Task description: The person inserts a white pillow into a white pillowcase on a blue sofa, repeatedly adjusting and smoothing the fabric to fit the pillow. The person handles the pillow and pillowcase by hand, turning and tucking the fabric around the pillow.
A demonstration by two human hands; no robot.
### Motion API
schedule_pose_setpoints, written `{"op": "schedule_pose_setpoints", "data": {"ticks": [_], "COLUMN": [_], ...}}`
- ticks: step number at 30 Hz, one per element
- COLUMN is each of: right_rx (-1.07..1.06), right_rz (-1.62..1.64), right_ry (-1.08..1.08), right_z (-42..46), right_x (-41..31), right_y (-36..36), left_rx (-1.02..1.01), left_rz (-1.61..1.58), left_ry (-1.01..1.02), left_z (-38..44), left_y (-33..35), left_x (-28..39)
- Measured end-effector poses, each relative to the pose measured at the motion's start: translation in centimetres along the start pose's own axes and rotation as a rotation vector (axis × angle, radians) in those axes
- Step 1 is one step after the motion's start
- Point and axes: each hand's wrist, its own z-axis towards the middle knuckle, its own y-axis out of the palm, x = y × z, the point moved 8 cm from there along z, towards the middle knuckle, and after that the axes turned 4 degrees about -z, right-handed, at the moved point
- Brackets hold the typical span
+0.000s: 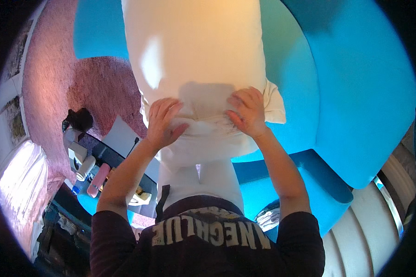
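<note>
A large cream pillow [201, 45] in a fabric case lies lengthwise in front of me, over the blue sofa seat [287, 69]. Its near end has a creased, loose edge of cloth [204, 149] hanging towards my legs, and a loose fabric corner [275, 104] sticks out on the right. My left hand [164, 121] is palm down at the near left side of the pillow, fingers spread. Opposite it, my right hand [247, 110] is at the near right side, thumb apart from the bent fingers. Neither hand visibly pinches the cloth; the undersides of both are hidden.
On the left stands a dark table [104, 152] with a pink cylinder [98, 180], a white roll [86, 168] and other small items. A black object [79, 119] is beyond it on the pinkish carpet [48, 86]. The sofa backrest [360, 86] rises on the right.
</note>
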Motion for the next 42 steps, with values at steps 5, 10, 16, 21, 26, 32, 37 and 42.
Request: {"op": "schedule_pose_setpoints", "data": {"ticks": [5,10,16,21,26,32,37,42], "right_rx": [-0.136,-0.264,0.053,0.02,0.04,0.166,0.071,0.049], "right_rz": [-0.095,-0.063,-0.028,-0.18,-0.072,-0.158,-0.074,0.084], "right_ry": [0.107,0.222,0.351,0.519,0.617,0.644,0.368,0.395], "right_z": [-3.4,-11.4,-10.5,-9.5,-10.4,-10.6,-8.1,-9.1], "right_x": [1.4,1.8,3.6,7.2,6.0,3.1,-5.7,-11.4], "right_y": [1.9,2.7,1.0,1.2,1.6,2.0,3.7,2.9], "left_rx": [0.054,-0.184,-0.092,0.102,0.306,0.219,0.245,0.101], "left_rz": [0.123,0.068,0.097,0.098,-0.554,-0.343,-0.639,-0.701], "left_ry": [0.029,-0.149,-0.172,-0.291,-0.797,-0.614,-0.667,-0.554], "left_z": [1.4,-7.3,-6.9,-6.1,-9.9,-8.3,-6.4,-2.4], "left_y": [0.5,4.1,3.2,2.0,4.8,5.9,6.6,5.5], "left_x": [1.4,-3.0,-3.2,-6.4,-11.5,-10.2,-6.5,1.8]}}
